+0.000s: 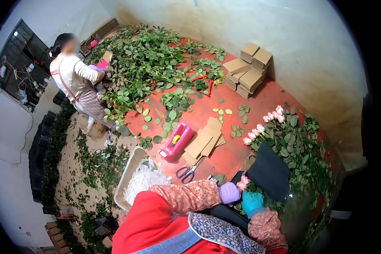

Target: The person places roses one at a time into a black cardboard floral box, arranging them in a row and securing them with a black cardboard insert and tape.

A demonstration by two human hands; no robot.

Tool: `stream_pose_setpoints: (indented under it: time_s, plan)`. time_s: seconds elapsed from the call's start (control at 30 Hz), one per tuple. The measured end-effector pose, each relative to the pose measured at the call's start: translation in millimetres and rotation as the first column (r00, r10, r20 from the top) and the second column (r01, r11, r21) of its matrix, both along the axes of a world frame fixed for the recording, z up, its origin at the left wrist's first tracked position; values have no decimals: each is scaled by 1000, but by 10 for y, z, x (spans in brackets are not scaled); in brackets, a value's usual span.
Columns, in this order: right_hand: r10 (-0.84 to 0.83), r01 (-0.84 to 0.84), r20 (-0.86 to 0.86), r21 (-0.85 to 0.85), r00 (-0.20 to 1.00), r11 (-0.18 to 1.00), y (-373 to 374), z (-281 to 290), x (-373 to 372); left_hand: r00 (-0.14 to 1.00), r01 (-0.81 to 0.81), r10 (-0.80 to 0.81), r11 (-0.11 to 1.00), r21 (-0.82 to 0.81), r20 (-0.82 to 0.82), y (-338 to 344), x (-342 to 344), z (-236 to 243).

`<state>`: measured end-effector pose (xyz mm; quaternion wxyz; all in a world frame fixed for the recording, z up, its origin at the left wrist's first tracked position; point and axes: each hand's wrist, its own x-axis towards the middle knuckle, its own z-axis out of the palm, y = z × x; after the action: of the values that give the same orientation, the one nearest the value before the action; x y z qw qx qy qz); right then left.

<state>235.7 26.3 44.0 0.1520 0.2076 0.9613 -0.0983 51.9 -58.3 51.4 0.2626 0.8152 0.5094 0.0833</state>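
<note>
Near the table's front edge, my left hand [229,193], in a purple glove, is closed beside a few pink roses [243,183]. Close on its right, my right hand [252,202], in a blue glove, curls its fingers at the stems of the same roses. The stems and most fingertips are hidden between the gloves. Just beyond my right hand a dark sheet [268,170] lies over leafy stems. More pink roses [263,125] with long leafy stems [298,144] are heaped to the right. Left of my hands lie scissors [189,171] with dark handles.
Cardboard pieces [205,139] lie beside a pink tape dispenser [176,142]. A bin [123,180] of white paper strips [144,178] stands left. Stacked cardboard [249,72] and piled green foliage [144,63] are on the red table [224,156]. A co-worker [78,78] stands far left.
</note>
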Motion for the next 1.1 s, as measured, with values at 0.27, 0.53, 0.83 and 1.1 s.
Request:
stream_pose_setpoints:
  time_s: [0.27,0.53,0.83,1.1]
  plan:
    - [-10,7,-210,-16,978,1000,1,-119,212,986,14,10,989,145,-164,13,87,-300]
    - [-75,76,24,-61,997,995,35,145,-35,998,-59,59,998,-2,16,-59,-205,39]
    - [-32,32,9,11,999,999,8,94,-68,874,-388,399,917,-95,279,-150,-777,214]
    - [-112,113,13,-135,994,984,33,229,-93,863,-433,425,901,-36,273,-149,-578,230]
